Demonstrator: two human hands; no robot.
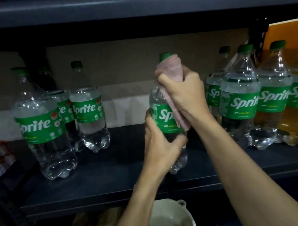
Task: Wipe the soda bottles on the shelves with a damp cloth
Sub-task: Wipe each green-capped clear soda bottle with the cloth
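Nearest, below the shelf's front edge, sits a white basin [174,218]. Above it both forearms reach up to one bottle [160,115], which stands out from the rows near the front edge of the shelf [114,175], about midway along; whether its base rests on the shelf or is lifted just clear I cannot tell. The left hand [159,146] is wrapped round the lower body, below the green label. The right hand [188,92] is clenched round the pink cloth [169,68] and presses it to the neck and shoulder, just under the green cap [164,56], with a tail of cloth hanging down over the label. Farther back, three bottles [41,124] stand toward the left end and a tight group [242,99] toward the right end, just beside the right wrist. The likeliest slip from here: a damp, smooth bottle turning or sliding in the left hand's grip as the right hand rubs, then dropping off the front edge toward the basin. A wide sweep of the right elbow could also knock the close right-hand group over.
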